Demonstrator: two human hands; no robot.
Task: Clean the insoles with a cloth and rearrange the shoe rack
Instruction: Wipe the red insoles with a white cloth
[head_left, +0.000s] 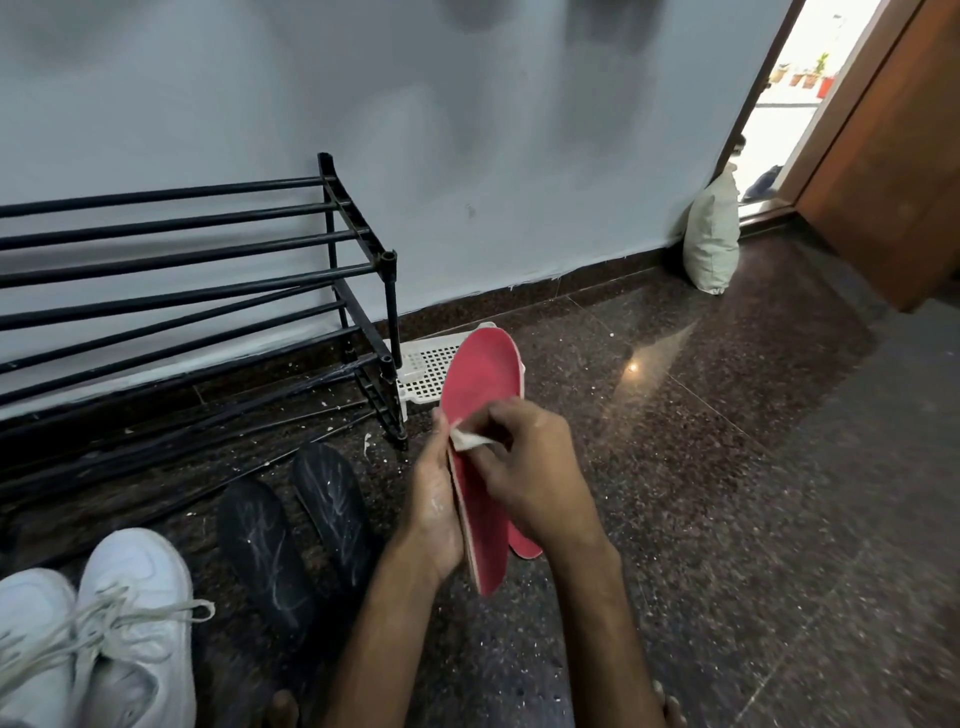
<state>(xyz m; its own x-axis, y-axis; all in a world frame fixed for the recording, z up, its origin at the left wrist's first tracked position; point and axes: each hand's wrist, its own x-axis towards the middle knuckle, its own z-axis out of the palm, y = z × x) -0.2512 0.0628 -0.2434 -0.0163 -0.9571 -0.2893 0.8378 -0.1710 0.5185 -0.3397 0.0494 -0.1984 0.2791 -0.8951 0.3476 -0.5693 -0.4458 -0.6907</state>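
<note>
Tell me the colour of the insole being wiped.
The insole is red, clearest in the head view.

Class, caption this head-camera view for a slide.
Left hand holds red insole; right hand presses cloth on it, near black shoe rack.

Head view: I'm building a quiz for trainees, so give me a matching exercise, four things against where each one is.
Things: 1 red insole; 2 black insoles; 3 white sneakers; 4 white sack.
Places: A leaning on the wall by the doorway; B held in the left hand; C on the floor, frame's bottom-left corner; D flat on the floor by the shoe rack's front leg.
Pairs: 1-B, 2-D, 3-C, 4-A.
</note>
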